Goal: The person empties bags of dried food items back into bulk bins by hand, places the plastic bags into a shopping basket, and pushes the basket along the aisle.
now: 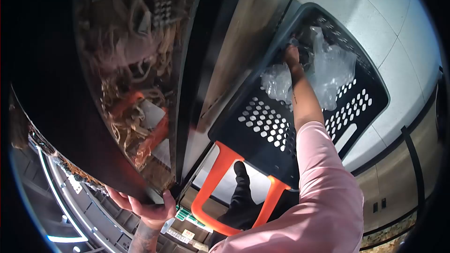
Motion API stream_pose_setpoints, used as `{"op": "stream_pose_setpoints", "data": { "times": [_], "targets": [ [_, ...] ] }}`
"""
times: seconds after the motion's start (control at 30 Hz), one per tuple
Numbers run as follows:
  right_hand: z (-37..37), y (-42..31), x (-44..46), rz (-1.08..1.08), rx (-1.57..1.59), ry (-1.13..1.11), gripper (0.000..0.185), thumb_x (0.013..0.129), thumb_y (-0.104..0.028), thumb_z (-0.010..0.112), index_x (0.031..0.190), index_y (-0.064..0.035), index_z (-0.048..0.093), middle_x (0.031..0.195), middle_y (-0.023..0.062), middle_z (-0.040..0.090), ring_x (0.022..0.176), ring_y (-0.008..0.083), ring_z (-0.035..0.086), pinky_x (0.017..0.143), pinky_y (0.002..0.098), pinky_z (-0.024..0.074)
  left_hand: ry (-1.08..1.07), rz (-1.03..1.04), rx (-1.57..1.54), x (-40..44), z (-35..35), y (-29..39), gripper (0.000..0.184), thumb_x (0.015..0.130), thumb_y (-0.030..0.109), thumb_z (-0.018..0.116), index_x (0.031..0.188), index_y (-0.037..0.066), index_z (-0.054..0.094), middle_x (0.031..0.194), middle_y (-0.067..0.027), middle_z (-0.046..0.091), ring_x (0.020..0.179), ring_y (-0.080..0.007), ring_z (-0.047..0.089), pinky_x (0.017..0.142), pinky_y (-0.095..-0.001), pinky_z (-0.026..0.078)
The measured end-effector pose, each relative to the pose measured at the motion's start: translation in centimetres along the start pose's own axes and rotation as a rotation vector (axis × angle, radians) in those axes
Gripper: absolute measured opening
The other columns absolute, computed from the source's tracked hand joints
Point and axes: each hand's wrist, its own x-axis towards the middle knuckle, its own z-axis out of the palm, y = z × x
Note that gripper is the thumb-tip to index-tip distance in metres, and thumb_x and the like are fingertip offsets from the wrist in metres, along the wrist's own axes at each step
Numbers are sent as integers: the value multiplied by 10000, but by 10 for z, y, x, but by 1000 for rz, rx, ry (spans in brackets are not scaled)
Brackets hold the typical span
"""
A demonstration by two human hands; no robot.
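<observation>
My left hand [145,206] holds the lower edge of a dark panel [136,178] at the lower left, its fingers on one side and the thumb on the other. My right arm, in a pink sleeve, reaches down into a dark perforated basket [276,159] with an orange handle [206,197]. Inside the basket, my right hand [292,54] is closed on something I cannot make out. Clear crumpled plastic bags [333,65] lie around the hand and forearm.
Behind the panel, a shelf or case holds tangled tan strands [140,70] with orange and white pieces [154,140]. A light tiled floor [365,0] lies beyond the basket. Beige cabinets [393,182] stand at the right. My dark-clad leg [241,187] shows through the handle.
</observation>
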Motion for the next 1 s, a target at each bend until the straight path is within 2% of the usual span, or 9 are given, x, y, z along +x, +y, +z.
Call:
{"op": "stream_pose_setpoints", "data": {
  "times": [0.1,0.17,0.23,0.27,0.3,0.4,0.5,0.83,1.0],
  "targets": [
    [-7,-13,-52,-405,-329,99,322,913,-221,460,932,58,619,987,253,660,948,412,632,859,490,495,-57,-6,-27,3,-5,-1,917,697,173,627,1473,22,162,1505,-337,20,1402,-503,78,1116,-574,143],
    [-20,-23,-97,-335,-58,90,331,891,-286,544,951,23,647,970,270,648,923,435,619,836,483,494,-44,-9,-63,7,-6,3,865,696,137,686,1442,56,257,1477,-361,67,1377,-532,120,1084,-556,258],
    [-48,-35,-152,-441,96,98,335,900,-327,532,906,-31,689,950,244,658,927,414,622,819,465,504,-16,17,-163,7,-2,1,816,714,115,680,1430,39,296,1471,-359,92,1372,-543,134,1100,-582,225],
    [-53,-40,-171,-161,-120,-55,309,897,-312,529,934,-49,687,939,249,652,938,423,612,804,472,500,11,10,-205,7,-1,1,785,721,119,681,1420,40,332,1464,-355,135,1368,-534,167,1103,-583,221],
    [-80,-58,-208,-30,114,15,301,900,-294,522,920,-40,681,940,251,646,937,416,613,799,465,501,42,2,-251,9,2,3,755,728,124,681,1410,40,368,1458,-351,178,1363,-526,199,1106,-584,218],
    [-116,-60,-264,-133,117,96,301,907,-290,525,879,-21,659,877,244,640,882,418,614,741,463,490,84,42,-231,15,2,2,730,725,119,681,1400,48,410,1460,-316,250,1355,-484,265,1098,-569,245],
    [-143,-78,-296,-269,443,189,347,943,-297,543,733,-20,552,569,54,530,530,118,541,508,311,417,101,69,-243,17,-1,-1,777,696,136,698,1413,75,405,1476,-278,262,1359,-436,286,1101,-559,245],
    [-294,-216,-456,-546,290,230,381,945,-233,551,619,-50,473,527,-9,455,481,72,468,478,269,388,229,44,-281,9,-17,0,756,702,163,647,1414,132,395,1476,-165,324,1327,-332,351,1053,-510,278],
    [-383,-300,-580,-627,698,208,365,952,-229,564,618,-114,476,579,-71,431,505,24,406,440,224,340,359,37,-268,4,-2,-1,677,750,166,655,1382,119,418,1419,-138,391,1252,-288,428,1001,-488,321]
  ]
}}
